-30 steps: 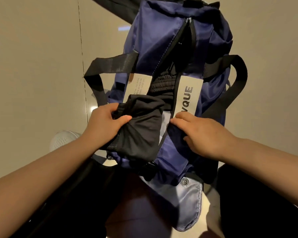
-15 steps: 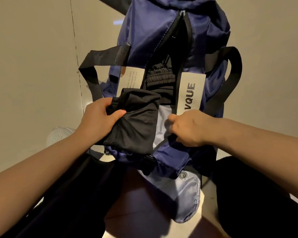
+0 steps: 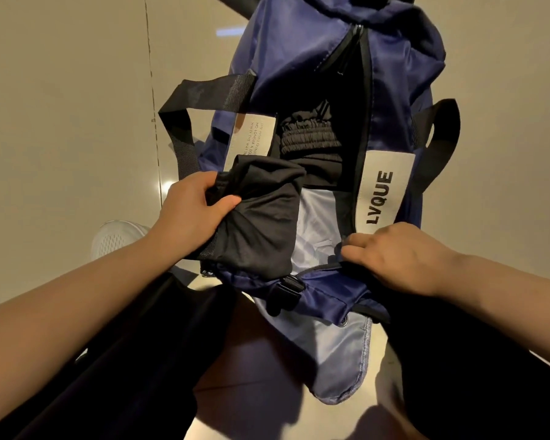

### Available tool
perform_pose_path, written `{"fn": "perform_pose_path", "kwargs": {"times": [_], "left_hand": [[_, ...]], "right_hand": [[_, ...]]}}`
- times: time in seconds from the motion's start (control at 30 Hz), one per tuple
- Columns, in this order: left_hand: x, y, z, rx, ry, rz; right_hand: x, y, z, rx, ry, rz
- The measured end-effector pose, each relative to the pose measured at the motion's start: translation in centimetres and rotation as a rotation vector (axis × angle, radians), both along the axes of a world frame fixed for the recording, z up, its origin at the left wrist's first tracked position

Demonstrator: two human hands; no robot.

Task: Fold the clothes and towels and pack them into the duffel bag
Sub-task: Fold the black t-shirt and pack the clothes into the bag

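Soft, light and limp, likely slippery against nylon: folded black garment point(image 3: 261, 214) at the near left lip of the open navy duffel bag point(image 3: 302, 58), half over the edge, not yet inside. Best gripped as a bunch across the fold, so nothing unrolls. Left hand point(image 3: 194, 214) from the left, thumb on top, fingers point(image 3: 204, 185) curled into the cloth, clamped on it. Right hand point(image 3: 397, 255) knuckles up at the near right rim, fingers bent, seemingly pinching the zipper edge to hold the mouth apart. Another black garment with an elastic waistband point(image 3: 308, 138) already deeper inside. Pale lining point(image 3: 318, 227) exposed between both hands.
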State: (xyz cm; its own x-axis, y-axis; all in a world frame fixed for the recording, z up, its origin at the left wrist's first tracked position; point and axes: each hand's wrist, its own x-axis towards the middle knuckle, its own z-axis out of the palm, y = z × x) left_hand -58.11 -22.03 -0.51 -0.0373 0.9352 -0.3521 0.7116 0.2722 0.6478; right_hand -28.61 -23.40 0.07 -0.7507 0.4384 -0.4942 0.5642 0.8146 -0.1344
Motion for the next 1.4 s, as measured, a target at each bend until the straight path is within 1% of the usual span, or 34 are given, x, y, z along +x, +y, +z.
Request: {"fn": "perform_pose_path", "kwargs": {"times": [0.1,0.17,0.3,0.37,0.4,0.6,0.73,0.83,0.97,1.1,1.13,1.2,1.23,1.27,1.3,1.4], "left_hand": [[0.0,-0.1,-0.1,0.008,0.013,-0.005],[0.0,-0.1,-0.2,0.009,0.018,-0.011],[0.1,-0.2,-0.3,0.017,0.034,-0.025],[0.1,-0.1,-0.3,0.018,0.040,-0.028],[0.1,-0.1,-0.3,0.020,0.045,-0.031],[0.0,-0.2,-0.4,0.022,0.041,-0.031],[0.1,-0.3,-0.4,0.043,0.049,-0.035],[0.1,-0.4,-0.5,0.083,0.079,-0.042],[0.2,-0.4,-0.7,0.091,0.097,-0.046],[0.2,-0.6,-0.8,0.139,0.176,-0.078],[0.1,-0.7,-0.5,0.198,0.232,-0.122],[0.2,-0.8,0.5,0.381,0.355,-0.309],[0.4,-0.7,1.1,0.470,0.365,-0.407],[0.7,-0.6,1.7,0.508,0.337,-0.484],[1.3,-0.5,2.3,0.491,0.283,-0.518],[4.8,0.1,3.9,0.301,0.134,-0.511]], "right_hand": [[1.0,-0.5,-0.5,0.020,0.089,-0.019],[1.3,-0.8,-0.8,0.009,0.087,-0.025],[1.1,-0.4,-1.3,-0.064,0.013,-0.077],[0.4,-0.2,-1.1,-0.128,-0.117,-0.100],[0.1,-0.2,-1.0,-0.137,-0.138,-0.100],[-1.3,1.0,-1.0,-0.138,-0.139,-0.113],[-3.4,2.7,-0.6,-0.108,-0.314,-0.086],[-3.5,3.2,0.1,-0.126,-0.362,-0.078],[-3.6,3.4,0.8,-0.149,-0.286,-0.033],[-3.3,3.8,1.2,-0.157,-0.279,-0.071],[-3.1,3.9,1.4,-0.158,-0.257,-0.093],[-2.3,4.0,2.0,-0.157,-0.185,-0.137],[-1.8,4.0,2.4,-0.162,-0.148,-0.157],[-1.3,3.9,2.8,-0.173,-0.115,-0.177],[-0.8,3.6,3.2,-0.188,-0.080,-0.199],[0.9,2.7,4.2,-0.225,0.028,-0.275]]}}
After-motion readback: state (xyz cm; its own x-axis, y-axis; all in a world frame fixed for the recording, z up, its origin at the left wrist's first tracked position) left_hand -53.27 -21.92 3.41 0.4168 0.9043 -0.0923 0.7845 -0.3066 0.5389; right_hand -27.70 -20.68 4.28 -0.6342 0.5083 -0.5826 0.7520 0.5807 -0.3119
